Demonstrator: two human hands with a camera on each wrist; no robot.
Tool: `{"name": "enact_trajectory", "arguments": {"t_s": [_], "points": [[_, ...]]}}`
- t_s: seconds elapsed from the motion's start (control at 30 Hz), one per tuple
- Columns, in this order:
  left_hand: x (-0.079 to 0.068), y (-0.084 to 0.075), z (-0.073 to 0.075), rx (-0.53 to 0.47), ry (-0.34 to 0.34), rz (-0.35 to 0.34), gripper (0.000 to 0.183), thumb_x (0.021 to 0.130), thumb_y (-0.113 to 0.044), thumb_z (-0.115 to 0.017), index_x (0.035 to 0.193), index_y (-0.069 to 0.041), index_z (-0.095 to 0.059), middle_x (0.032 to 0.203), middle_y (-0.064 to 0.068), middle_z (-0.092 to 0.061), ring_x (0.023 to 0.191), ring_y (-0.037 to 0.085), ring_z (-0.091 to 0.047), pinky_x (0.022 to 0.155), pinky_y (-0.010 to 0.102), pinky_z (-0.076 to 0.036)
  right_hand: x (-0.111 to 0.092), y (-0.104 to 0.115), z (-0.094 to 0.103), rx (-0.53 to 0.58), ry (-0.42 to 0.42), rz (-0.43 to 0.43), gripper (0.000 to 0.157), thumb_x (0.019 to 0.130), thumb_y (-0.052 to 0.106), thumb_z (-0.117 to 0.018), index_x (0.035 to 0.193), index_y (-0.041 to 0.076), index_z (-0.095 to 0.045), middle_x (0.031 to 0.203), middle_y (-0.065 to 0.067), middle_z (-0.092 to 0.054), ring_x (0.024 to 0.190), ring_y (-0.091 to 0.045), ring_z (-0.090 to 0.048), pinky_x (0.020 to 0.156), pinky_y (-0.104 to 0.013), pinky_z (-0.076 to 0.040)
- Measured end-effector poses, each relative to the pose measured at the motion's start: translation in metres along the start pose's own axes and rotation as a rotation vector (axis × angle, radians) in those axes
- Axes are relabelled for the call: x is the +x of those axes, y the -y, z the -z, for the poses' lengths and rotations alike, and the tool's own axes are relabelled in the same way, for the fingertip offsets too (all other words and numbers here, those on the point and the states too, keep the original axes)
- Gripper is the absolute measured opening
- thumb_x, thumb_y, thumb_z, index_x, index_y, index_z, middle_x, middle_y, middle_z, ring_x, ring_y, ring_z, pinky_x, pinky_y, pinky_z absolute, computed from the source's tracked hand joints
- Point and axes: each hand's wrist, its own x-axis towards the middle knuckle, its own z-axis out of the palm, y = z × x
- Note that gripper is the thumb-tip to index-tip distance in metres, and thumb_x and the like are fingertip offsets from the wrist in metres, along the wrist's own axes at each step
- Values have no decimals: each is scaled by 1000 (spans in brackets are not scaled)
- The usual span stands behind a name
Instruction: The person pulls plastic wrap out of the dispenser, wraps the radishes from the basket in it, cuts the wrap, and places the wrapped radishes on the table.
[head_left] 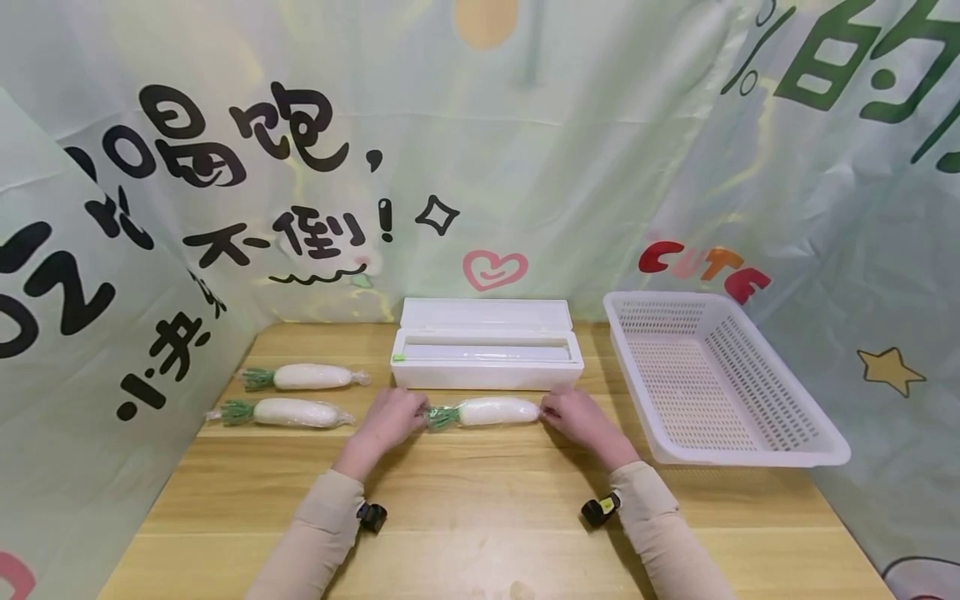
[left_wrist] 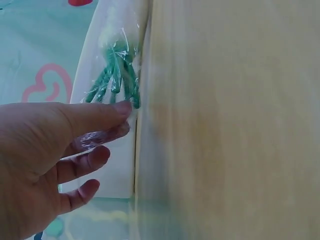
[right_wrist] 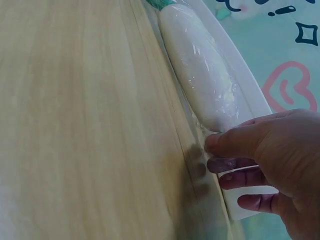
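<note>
A white radish [head_left: 498, 410] with green stems, wrapped in clear film, lies crosswise in front of the white box. At its green end my left hand [head_left: 392, 417] pinches the film between thumb and forefinger, other fingers loosely bent. My right hand [head_left: 583, 423] pinches the film tail at the radish's white end. In the left wrist view the green stems [left_wrist: 116, 75] show through shiny wrap just beyond the thumb. The right wrist view shows the film drawn smooth along the radish's body [right_wrist: 197, 65], its tail between thumb and fingertip.
Behind the radish stands a white cling-film box [head_left: 487, 375], lid raised, a roll inside. Two wrapped radishes, one farther back [head_left: 311, 376] and one nearer [head_left: 300, 412], lie at left. A white perforated basket [head_left: 750, 457] stands at right. Printed cloth hangs around the wooden table [head_left: 495, 517].
</note>
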Motion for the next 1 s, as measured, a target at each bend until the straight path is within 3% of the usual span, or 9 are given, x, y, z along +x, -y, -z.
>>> {"name": "enact_trajectory", "arguments": {"t_s": [0.13, 0.23, 0.3, 0.43, 0.53, 0.67, 0.83, 1.0], "points": [[-2, 4, 5, -102, 48, -15, 24, 78, -21, -79, 100, -17, -72, 89, -3, -72, 80, 15, -64, 81, 38, -52, -2, 0, 4, 63, 83, -69, 8, 83, 18, -73, 89, 12, -72, 79, 2, -68, 73, -14, -61, 69, -34, -52], [-4, 8, 13, -231, 118, 34, 40, 77, -25, -81, 115, -17, -69, 106, 0, -72, 95, 18, -66, 91, 42, -52, -2, -1, 9, 128, 137, -127, 18, 85, 21, -72, 99, 10, -72, 84, 0, -69, 77, -14, -62, 74, -35, -53], [-5, 10, 17, -285, 141, 71, 38, 80, -28, -79, 115, -18, -69, 109, 1, -72, 100, 19, -66, 93, 42, -52, -1, -1, 14, 160, 148, -143, 18, 88, 22, -69, 101, 10, -72, 86, 0, -70, 80, -15, -64, 76, -36, -54], [-5, 11, 21, -294, 130, 82, 18, 87, -29, -72, 103, -20, -71, 103, -2, -73, 98, 18, -67, 91, 40, -53, 1, -1, 19, 166, 133, -117, 10, 90, 22, -68, 91, 14, -75, 85, 2, -68, 81, -16, -63, 76, -36, -53], [-4, 9, 20, -274, 110, 50, 6, 86, -25, -73, 89, -22, -70, 94, -4, -73, 93, 17, -67, 88, 39, -53, 2, 0, 18, 147, 107, -85, 6, 85, 20, -73, 81, 15, -73, 84, 2, -65, 81, -16, -61, 77, -36, -52], [-5, 6, 18, -265, 106, 25, 15, 80, -24, -78, 78, -24, -63, 85, -8, -69, 84, 13, -63, 82, 37, -52, 4, 2, 13, 149, 88, -42, 11, 79, 13, -77, 75, 16, -67, 85, 2, -66, 84, -16, -60, 80, -38, -50], [-5, 4, 14, -288, 128, 31, 19, 79, -21, -79, 75, -23, -60, 74, -10, -60, 71, 8, -53, 69, 28, -46, 5, 6, 10, 209, 126, -79, 14, 80, 9, -74, 79, 15, -61, 80, 3, -64, 79, -15, -59, 77, -36, -51], [-5, 1, 12, -324, 140, 70, 21, 78, -16, -78, 79, -20, -58, 69, -10, -55, 65, 8, -50, 62, 25, -43, 4, 7, 6, 238, 99, -73, 21, 81, 7, -72, 99, 1, -62, 86, -6, -67, 83, -20, -63, 78, -39, -54]]}}
